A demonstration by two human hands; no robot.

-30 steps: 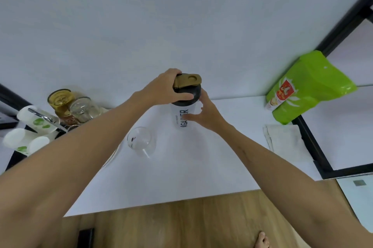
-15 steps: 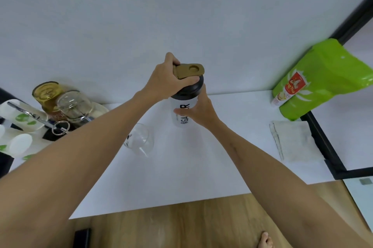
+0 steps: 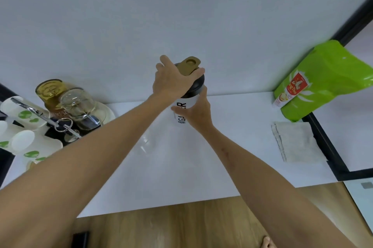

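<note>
A white shaker bottle (image 3: 182,110) with black lettering stands upright on the white table (image 3: 232,146), close to the wall. Its black lid (image 3: 196,86) carries a tan flip cap (image 3: 188,65). My left hand (image 3: 171,82) grips the lid from above, fingers curled round it. My right hand (image 3: 196,112) holds the bottle's body from the right side. A clear drinking glass (image 3: 144,144) lies just left of the bottle, mostly hidden behind my left forearm.
A green pouch (image 3: 323,80) leans at the back right, with a folded grey cloth (image 3: 296,140) in front of it. At the left are an amber jar (image 3: 50,90), a clear jar (image 3: 76,102) and white cups with green prints (image 3: 24,114). A black frame (image 3: 327,142) borders the table's right edge.
My left hand has turned round the lid, and the tan cap now points up and to the right. My right hand has closed round the bottle's body. The view has shifted slightly.
</note>
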